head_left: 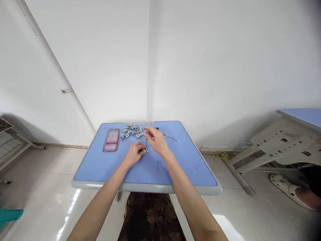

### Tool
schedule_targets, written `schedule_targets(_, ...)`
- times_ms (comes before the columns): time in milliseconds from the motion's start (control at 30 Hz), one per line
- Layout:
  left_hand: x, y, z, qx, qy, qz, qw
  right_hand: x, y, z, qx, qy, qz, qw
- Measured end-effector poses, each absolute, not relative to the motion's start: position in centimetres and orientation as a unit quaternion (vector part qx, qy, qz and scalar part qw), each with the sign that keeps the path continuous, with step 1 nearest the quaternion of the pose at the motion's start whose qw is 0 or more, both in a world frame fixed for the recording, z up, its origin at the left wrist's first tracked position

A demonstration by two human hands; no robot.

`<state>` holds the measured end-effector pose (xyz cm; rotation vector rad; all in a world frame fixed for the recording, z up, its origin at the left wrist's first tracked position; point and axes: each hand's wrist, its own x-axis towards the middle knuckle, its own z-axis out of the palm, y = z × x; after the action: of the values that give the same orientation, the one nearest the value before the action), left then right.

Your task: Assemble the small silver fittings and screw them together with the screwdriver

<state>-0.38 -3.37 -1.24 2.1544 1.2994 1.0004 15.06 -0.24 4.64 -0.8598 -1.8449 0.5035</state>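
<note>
My left hand (136, 152) rests on the blue desk with its fingers closed on a small silvery metal fitting (147, 151). Most of that fitting is hidden by the fingers. Above it, my right hand (154, 138) pinches a small screwdriver (146, 144), held upright. Its thin shaft points down onto the fitting; the handle is partly covered by my fingers. Just beyond my hands lies a pile of several similar metal fittings (131, 130). To the right of my right hand is a pair of scissors (172, 137), partly hidden by that hand.
A phone-like flat object (111, 140), blurred out, lies on the left of the desk (100, 170). Small dark bits (197, 167) lie at the right. A white wall (112, 67) stands behind. Another desk (301, 115) and a person's foot in a clog (283, 187) are at the right.
</note>
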Motion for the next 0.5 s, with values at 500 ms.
schedule_targets(500,-0.4,-3.4,-1.3,0.779,0.471,0.355,0.213,14.3,0.5,4.2,-0.405,-0.716,0.195,0.534)
